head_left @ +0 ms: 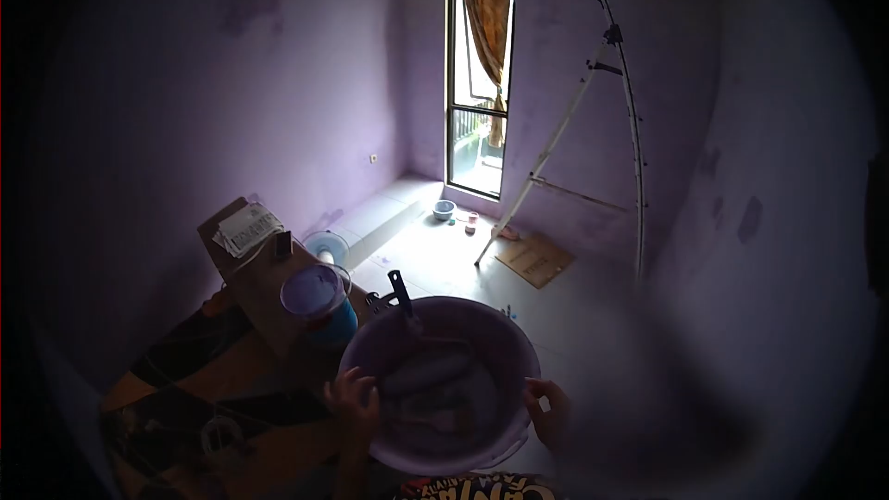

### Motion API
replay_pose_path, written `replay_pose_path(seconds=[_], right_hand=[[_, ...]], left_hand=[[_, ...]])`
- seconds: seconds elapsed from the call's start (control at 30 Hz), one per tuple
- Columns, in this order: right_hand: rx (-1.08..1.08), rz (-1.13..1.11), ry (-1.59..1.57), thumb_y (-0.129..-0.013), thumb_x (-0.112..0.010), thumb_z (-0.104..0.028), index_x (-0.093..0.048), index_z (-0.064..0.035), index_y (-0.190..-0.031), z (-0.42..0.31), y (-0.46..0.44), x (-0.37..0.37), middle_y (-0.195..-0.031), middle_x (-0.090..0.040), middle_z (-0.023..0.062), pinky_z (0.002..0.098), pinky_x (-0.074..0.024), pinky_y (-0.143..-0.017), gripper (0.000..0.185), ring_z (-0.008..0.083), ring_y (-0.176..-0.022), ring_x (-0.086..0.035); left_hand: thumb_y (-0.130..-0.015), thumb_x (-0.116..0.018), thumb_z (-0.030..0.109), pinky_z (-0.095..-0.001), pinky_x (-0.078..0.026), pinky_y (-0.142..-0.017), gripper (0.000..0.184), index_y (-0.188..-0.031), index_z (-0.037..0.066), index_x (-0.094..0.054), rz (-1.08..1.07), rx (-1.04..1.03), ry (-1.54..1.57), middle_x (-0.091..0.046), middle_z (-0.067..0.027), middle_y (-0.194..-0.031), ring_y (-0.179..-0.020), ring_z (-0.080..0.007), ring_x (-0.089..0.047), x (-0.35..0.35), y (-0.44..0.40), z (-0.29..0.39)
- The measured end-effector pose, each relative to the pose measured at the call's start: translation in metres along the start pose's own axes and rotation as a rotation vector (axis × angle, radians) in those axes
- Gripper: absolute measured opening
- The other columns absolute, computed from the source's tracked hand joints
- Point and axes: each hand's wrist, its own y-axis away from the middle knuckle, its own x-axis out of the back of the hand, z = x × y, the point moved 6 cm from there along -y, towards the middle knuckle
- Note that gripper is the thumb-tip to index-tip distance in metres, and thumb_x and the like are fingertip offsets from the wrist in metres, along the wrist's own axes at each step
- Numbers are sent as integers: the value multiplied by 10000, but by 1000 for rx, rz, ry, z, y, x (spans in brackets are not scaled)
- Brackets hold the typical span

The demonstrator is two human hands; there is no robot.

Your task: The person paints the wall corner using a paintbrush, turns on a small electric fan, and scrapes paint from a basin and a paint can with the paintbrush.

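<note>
A wide purple basin (507,352) is in front of me at the lower middle. My left hand (354,400) grips its left rim, with the fingers curled over the edge. On the opposite rim, my right hand (546,407) pinches the edge between thumb and fingers. A paint roller leans inside the basin, its black handle (400,293) sticking up over the far rim. The bottom of the basin is dim, and the pale shapes there are hard to make out. Just left of it stands a blue paint bucket (341,322) with purple paint inside.
A stepladder (556,143) stands by the far wall, near a flattened cardboard piece (537,261). Small bowls, including a grey one (444,210), sit below the window (477,74). Papers (246,228) lie on cardboard at left. A patterned orange-black cover (176,380) spreads at lower left.
</note>
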Motion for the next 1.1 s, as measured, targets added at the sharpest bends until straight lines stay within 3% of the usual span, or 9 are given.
replay_pose_path(seconds=[0.1, 0.13, 0.23, 0.43, 0.77, 1.1], right_hand=[[160, -108, 13, -844, -725, -166, -662, -69, -1132, 20, -24, -12, -931, -674, 96, 360, -497, -826, 310, 245, -902, -655], [190, -183, 45, -833, -739, -209, -645, -79, -1166, 15, -32, -15, -1020, -672, 108, 406, -455, -917, 370, 283, -1007, -630], [420, -256, 129, -835, -735, -242, -631, -74, -1187, 18, -54, -19, -1075, -663, 120, 437, -416, -978, 404, 284, -1053, -613], [441, -333, 248, -848, -719, -314, -612, -96, -1220, 46, -63, -42, -1148, -650, 118, 464, -372, -1040, 444, 281, -1108, -600], [382, -365, 370, -791, -702, -271, -645, -46, -1131, 69, -61, -55, -998, -682, 155, 449, -414, -1030, 412, 333, -1012, -636], [365, -397, 334, -821, -674, -260, -681, -76, -1004, 71, -65, -59, -926, -706, 113, 438, -413, -1033, 260, 269, -898, -675]], left_hand=[[-831, -673, 216, -594, -232, -1106, 322, -1143, 138, -648, 251, 108, -157, -538, -115, -1311, -1343, -308, -418, -5, 14, -27], [-850, -659, 201, -571, -260, -1108, 337, -1168, 95, -628, 223, 155, -141, -534, -142, -1317, -1337, -342, -418, 2, 17, -21], [-857, -650, 174, -531, -299, -1105, 324, -1161, 64, -624, 246, 164, -97, -528, -169, -1327, -1334, -371, -414, -10, 34, -25], [-860, -651, 171, -503, -328, -1102, 376, -1204, 29, -593, 194, 104, -180, -501, -210, -1356, -1335, -398, -406, -2, 26, -3], [-791, -714, 147, -483, -348, -1096, 475, -1215, -16, -575, 74, 239, -93, -434, -225, -1390, -1294, -420, -427, -29, 29, -34], [-755, -722, 95, -476, -333, -1106, 448, -1157, -57, -597, 88, 206, -115, -413, -233, -1390, -1313, -414, -408, -36, 30, -42]])
